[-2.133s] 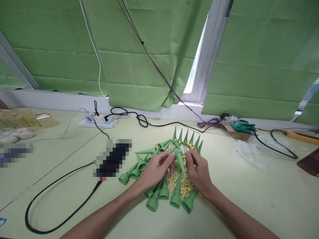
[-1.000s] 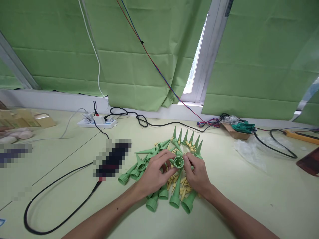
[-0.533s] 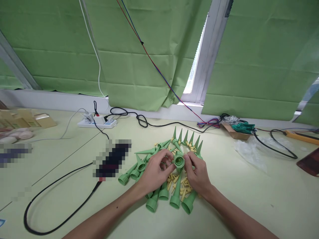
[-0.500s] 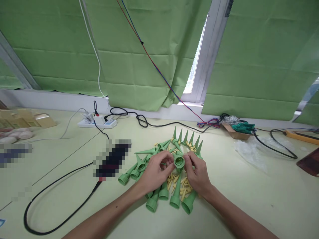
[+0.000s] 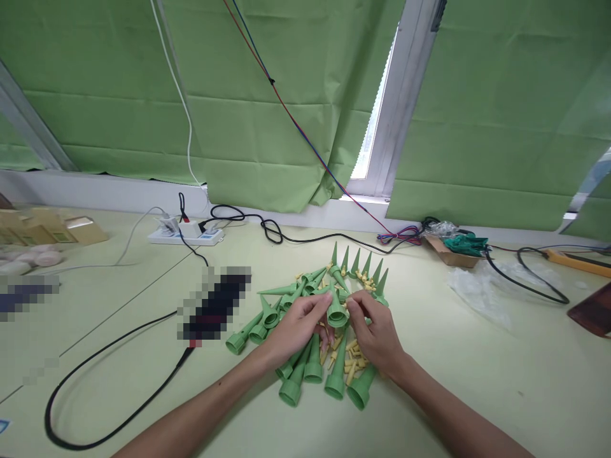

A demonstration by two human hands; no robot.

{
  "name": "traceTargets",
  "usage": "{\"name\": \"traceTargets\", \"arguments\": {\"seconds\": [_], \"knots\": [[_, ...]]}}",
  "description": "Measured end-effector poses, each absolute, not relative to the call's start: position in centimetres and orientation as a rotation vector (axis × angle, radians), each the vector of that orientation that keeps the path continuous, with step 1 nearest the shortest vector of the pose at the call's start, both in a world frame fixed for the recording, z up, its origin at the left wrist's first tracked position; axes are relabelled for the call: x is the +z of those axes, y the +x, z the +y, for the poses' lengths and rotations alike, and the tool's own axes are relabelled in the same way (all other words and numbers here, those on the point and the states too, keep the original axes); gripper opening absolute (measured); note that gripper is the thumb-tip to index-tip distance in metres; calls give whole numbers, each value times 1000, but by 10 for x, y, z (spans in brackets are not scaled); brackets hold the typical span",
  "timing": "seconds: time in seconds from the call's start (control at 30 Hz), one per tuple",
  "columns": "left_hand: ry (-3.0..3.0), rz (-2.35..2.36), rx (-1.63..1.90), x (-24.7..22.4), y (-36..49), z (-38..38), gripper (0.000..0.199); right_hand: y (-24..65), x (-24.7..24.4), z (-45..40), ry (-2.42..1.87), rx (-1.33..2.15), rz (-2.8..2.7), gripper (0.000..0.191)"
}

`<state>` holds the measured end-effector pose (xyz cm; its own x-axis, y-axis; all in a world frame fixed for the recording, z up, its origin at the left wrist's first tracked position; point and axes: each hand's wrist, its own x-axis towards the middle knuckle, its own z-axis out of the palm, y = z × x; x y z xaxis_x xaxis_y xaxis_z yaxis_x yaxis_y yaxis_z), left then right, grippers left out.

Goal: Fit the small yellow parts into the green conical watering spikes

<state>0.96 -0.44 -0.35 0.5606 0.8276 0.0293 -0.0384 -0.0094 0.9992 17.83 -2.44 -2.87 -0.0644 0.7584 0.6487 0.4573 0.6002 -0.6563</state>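
A green cone (image 5: pixel 337 313) is in the fingers of my left hand (image 5: pixel 305 321), its round open end facing me and its tip pointing away. Close beside its right side is my right hand (image 5: pixel 375 324), with thumb and forefinger pinched together; what they hold, if anything, is too small to name. Under and around both hands lie several more green cones (image 5: pixel 335 383) and small yellow pieces (image 5: pixel 352 369). Further back, a row of green cones (image 5: pixel 366 263) stands tips up, with yellow pieces next to them.
A blurred dark device (image 5: pixel 217 305) with a black cable lies to the left. A white power strip (image 5: pixel 186 236) sits behind it. At the back right are a small cardboard box (image 5: pixel 451 253) and clear plastic wrap (image 5: pixel 480 296).
The held green cone has tilted, so its side now shows above the open end, and it has shifted slightly left. My left fingers have changed their hold on it.
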Motion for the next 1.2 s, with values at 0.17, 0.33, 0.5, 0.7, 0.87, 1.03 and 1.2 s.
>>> {"name": "traceTargets", "arguments": {"seconds": [0.17, 0.33, 0.5, 0.7, 0.87, 1.03, 1.2], "knots": [[1446, 702, 815, 2, 8, -6, 40, 178, -31, -24, -1018, 371, -1730, 30], [1539, 721, 814, 4, 7, -7, 37, 178, -31, -24, -1031, 353, -1753, 31], [1686, 786, 777, 2, 6, -6, 31, 179, -29, -22, -1042, 327, -1772, 33], [2200, 845, 961, 2, 6, -10, 21, 179, -32, -21, -1056, 294, -1786, 33], [2332, 776, 929, -1, 4, -11, 17, 179, -34, -19, -1092, 276, -1762, 34], [2391, 769, 909, -6, 2, -10, 27, 179, -35, -20, -1104, 268, -1749, 34], [2321, 796, 945, -7, 4, -11, 25, 178, -35, -21, -1107, 277, -1717, 34]]}}
